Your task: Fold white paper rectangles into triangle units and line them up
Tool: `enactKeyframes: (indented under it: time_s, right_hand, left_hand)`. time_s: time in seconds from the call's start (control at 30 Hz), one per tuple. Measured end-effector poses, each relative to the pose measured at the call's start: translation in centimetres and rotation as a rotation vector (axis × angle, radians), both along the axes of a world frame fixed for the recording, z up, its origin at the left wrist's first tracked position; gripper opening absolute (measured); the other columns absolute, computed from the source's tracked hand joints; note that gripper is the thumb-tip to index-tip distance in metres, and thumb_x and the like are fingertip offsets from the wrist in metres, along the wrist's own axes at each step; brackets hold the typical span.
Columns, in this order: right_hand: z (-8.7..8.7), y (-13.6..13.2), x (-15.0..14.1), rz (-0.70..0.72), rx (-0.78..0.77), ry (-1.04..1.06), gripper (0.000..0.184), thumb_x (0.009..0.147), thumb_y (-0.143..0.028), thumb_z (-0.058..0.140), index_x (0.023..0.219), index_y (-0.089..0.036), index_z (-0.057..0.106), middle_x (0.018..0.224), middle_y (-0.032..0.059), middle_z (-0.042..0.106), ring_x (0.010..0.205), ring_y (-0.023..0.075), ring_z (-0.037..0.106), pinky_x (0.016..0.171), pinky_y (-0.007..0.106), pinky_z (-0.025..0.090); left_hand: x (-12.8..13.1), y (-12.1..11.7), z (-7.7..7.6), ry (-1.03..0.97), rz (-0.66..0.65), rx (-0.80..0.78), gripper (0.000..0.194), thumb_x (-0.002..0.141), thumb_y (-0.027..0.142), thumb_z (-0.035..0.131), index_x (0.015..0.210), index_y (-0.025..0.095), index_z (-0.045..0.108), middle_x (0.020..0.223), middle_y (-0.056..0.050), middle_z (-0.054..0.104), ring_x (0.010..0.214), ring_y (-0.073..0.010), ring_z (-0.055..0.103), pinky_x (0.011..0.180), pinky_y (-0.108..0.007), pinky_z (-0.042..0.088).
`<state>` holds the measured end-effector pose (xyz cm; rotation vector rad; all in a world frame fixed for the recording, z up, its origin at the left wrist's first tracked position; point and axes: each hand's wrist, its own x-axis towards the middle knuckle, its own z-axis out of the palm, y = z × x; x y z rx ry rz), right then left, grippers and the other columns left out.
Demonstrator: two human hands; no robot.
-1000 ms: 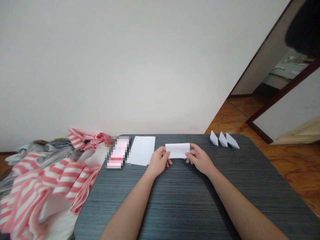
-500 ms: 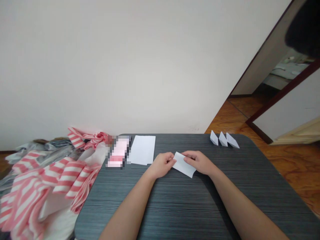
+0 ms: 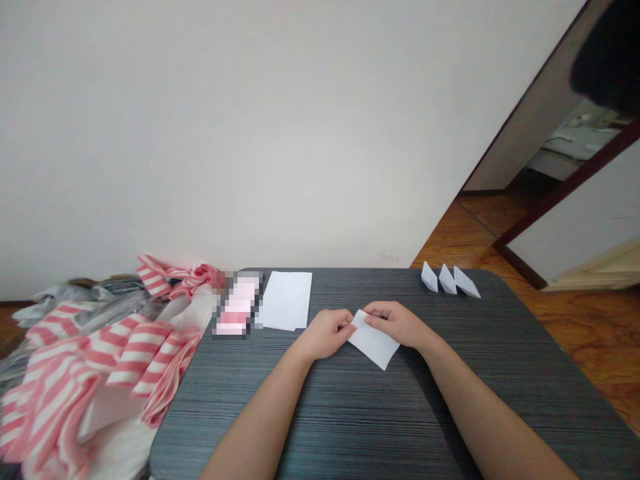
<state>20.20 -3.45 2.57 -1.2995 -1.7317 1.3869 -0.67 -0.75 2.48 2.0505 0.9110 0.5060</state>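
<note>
A folded white sheet of paper (image 3: 374, 344) lies tilted on the dark grey table (image 3: 350, 413), near its middle. My left hand (image 3: 327, 333) pinches the paper's upper left corner with closed fingers. My right hand (image 3: 395, 322) rests on the paper's top edge, fingers curled and pinching it. Both forearms reach in from the near edge.
A stack of flat white paper (image 3: 287, 300) and a pink blurred object (image 3: 236, 305) lie at the table's back left. Three folded paper shapes (image 3: 450, 279) stand at the back right. Red-and-white striped cloth (image 3: 90, 367) is heaped to the left. An open doorway is at the right.
The paper was held level farther back on the table. Both hands have drawn it nearer and turned it clockwise, so it now lies at a slant.
</note>
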Motion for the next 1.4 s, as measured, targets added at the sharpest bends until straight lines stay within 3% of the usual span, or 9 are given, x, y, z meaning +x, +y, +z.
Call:
enactKeyframes:
  time_s: [0.2, 0.63, 0.87, 1.2, 1.4]
  right_hand:
    - [-0.2, 0.3, -0.2, -0.06, 0.036, -0.103, 0.029, 0.083, -0.039, 0.05, 0.081, -0.014, 0.065, 0.064, 0.0011, 0.059, 0.054, 0.0109, 0.049, 0.047, 0.02, 0.035]
    - [-0.6, 0.4, -0.5, -0.117, 0.107, -0.12, 0.028, 0.084, -0.034, 0.047, 0.076, -0.014, 0.066, 0.065, 0.002, 0.06, 0.057, 0.0117, 0.049, 0.049, 0.02, 0.035]
    - [-1.0, 0.3, 0.0, -0.084, -0.026, -0.056, 0.032, 0.084, -0.041, 0.048, 0.078, -0.013, 0.064, 0.061, 0.0008, 0.057, 0.05, 0.0103, 0.047, 0.044, 0.02, 0.033]
    - [-1.0, 0.2, 0.6, -0.064, -0.048, -0.072, 0.034, 0.083, -0.043, 0.048, 0.079, -0.013, 0.064, 0.061, 0.0009, 0.057, 0.05, 0.01, 0.046, 0.044, 0.02, 0.031]
    - [-1.5, 0.1, 0.7, -0.167, -0.042, -0.007, 0.036, 0.083, -0.044, 0.048, 0.072, -0.013, 0.061, 0.059, 0.0005, 0.056, 0.049, 0.0099, 0.045, 0.044, 0.02, 0.031]
  left_hand:
    - [0.0, 0.0, 0.0, 0.07, -0.046, 0.06, 0.017, 0.081, 0.027, 0.045, 0.072, 0.016, 0.053, 0.058, 0.004, 0.048, 0.054, -0.0083, 0.04, 0.051, -0.02, 0.025]
    - [0.0, -0.1, 0.1, 0.054, -0.046, 0.052, 0.015, 0.08, 0.025, 0.047, 0.075, 0.016, 0.057, 0.06, 0.003, 0.053, 0.055, -0.0093, 0.043, 0.052, -0.02, 0.026]
    - [0.0, 0.1, -0.2, -0.043, 0.03, -0.046, 0.02, 0.083, 0.028, 0.044, 0.074, 0.015, 0.056, 0.057, 0.003, 0.048, 0.053, -0.0086, 0.041, 0.05, -0.02, 0.026]
    - [-0.2, 0.4, -1.0, -0.207, 0.053, -0.294, 0.022, 0.085, 0.033, 0.043, 0.081, 0.015, 0.055, 0.066, 0.0, 0.055, 0.058, -0.0099, 0.05, 0.053, -0.02, 0.037]
    - [0.1, 0.6, -1.1, -0.321, 0.122, -0.373, 0.028, 0.086, 0.039, 0.041, 0.091, 0.015, 0.055, 0.063, 0.0, 0.055, 0.053, -0.0095, 0.05, 0.049, -0.02, 0.039]
